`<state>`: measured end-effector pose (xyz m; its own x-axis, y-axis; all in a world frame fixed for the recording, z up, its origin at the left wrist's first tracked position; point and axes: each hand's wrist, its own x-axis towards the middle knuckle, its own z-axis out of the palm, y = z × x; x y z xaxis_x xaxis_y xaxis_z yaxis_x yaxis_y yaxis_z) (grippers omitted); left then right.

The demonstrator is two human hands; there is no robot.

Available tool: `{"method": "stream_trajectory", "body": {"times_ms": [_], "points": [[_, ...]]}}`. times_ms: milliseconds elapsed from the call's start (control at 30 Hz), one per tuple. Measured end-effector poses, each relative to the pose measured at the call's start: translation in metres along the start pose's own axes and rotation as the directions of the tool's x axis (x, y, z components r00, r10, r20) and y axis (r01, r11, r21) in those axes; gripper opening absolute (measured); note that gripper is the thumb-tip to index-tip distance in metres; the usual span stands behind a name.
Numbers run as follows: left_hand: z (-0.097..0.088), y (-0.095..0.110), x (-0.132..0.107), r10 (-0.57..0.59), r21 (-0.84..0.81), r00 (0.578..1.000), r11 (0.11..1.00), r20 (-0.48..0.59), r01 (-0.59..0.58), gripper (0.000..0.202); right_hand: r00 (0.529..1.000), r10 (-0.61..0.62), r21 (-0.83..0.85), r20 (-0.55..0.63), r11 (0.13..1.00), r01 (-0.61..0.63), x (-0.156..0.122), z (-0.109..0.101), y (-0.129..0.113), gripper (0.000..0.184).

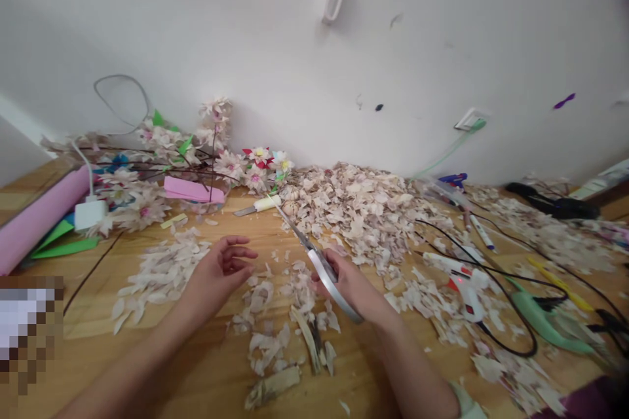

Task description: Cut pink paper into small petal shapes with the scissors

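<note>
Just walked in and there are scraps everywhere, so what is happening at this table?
A person sits at a wooden table strewn with pale husk pieces. The right hand holds scissors, blades pointing away. The left hand hovers open and empty over the scraps. Finished paper-like flowers lie by the wall, a glue gun to the right.

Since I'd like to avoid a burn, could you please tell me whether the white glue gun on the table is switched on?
On, it seems: the glue gun shows a red light glowing on its body.

light: soft, even | shadows: faint | edges: curved, blurred
</note>
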<state>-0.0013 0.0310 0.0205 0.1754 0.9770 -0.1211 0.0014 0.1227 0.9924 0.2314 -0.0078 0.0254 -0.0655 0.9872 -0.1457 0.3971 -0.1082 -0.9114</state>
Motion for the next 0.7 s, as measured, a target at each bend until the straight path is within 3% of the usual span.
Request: {"method": "stream_trajectory", "body": {"times_ms": [100, 200, 267, 400, 533, 700], "points": [[-0.007, 0.002, -0.003, 0.002, 0.234, 0.986, 0.971, 0.167, -0.041, 0.032, 0.998, 0.05, -0.042, 0.03, 0.998, -0.049, -0.001, -0.004, 0.002, 0.03], [-0.008, -0.001, -0.009, -0.004, 0.516, 0.957, 0.843, 0.29, -0.153, 0.031, 0.995, 0.068, -0.08, 0.068, 0.995, -0.062, -0.002, -0.005, 0.002, 0.029], [-0.007, -0.004, -0.013, 0.014, 0.607, 0.949, 0.766, 0.316, -0.213, 0.037, 0.993, 0.071, -0.084, 0.091, 0.994, -0.064, -0.002, -0.006, 0.003, 0.03], [-0.005, -0.014, -0.014, 0.044, 0.649, 0.948, 0.719, 0.316, -0.249, 0.044, 0.993, 0.091, -0.037, 0.071, 0.995, -0.088, 0.0, -0.008, 0.003, 0.026], [-0.007, -0.018, -0.008, 0.075, 0.656, 0.967, 0.722, 0.244, -0.221, 0.036, 0.996, 0.087, -0.035, 0.0, 0.996, -0.086, 0.004, -0.012, 0.006, 0.024], [-0.003, -0.014, -0.009, 0.096, 0.661, 0.97, 0.716, 0.224, -0.224, 0.034, 0.992, 0.09, -0.025, 0.091, 0.996, -0.089, 0.004, -0.014, 0.013, 0.029]]}}
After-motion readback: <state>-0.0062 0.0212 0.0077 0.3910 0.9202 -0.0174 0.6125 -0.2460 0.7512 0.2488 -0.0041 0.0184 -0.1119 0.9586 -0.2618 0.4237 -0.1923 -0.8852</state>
